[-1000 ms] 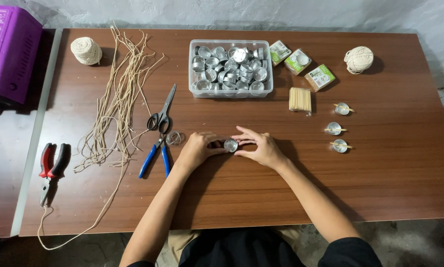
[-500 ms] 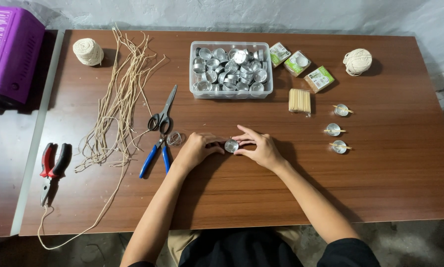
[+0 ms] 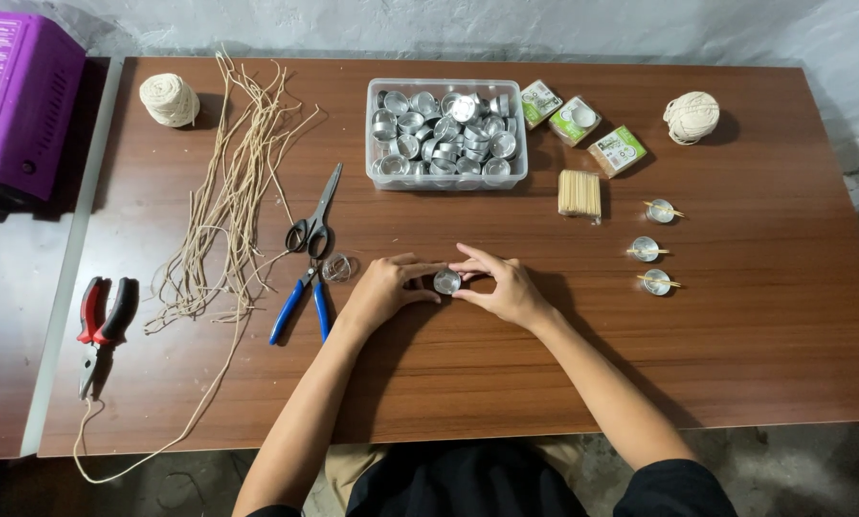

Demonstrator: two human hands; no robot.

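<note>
So, clear plastic tub [image 3: 446, 178] sits at the back-centre of the brown table [image 3: 755, 354], heaped w/ empty silver tealight cups [image 3: 446, 134], jumbled, some on their sides. Right of the tub: three small green-and-white boxes [image 3: 577, 123], contents can't tell. Below them a bundle of short wooden sticks [image 3: 580, 192]. Further right, three finished cups [image 3: 650, 250] in a column, each w/ a stick laid across its rim.

Hands: both forearms come up from the bottom edge & meet mid-table. Left hand [image 3: 381, 289] and right hand [image 3: 506, 287] lie low on the wood, palms down, fingertips turned toward each other, pinching one small silver cup [image 3: 446, 281] btwn them. Cup stands upright on the table, open side up, just in front of the tub, apart from it. Right index stretched over the cup's far edge; left thumb at its near side.

Beside left hand: blue-handled cutters [image 3: 298, 304], black-handled scissors [image 3: 312, 222], a loose wire coil [image 3: 337, 268]. Further left, strands of cut twine [image 3: 230, 191], red pliers [image 3: 102, 316]. Twine balls [image 3: 170, 100] at both back corners; purple case [image 3: 22, 91] far left.
</note>
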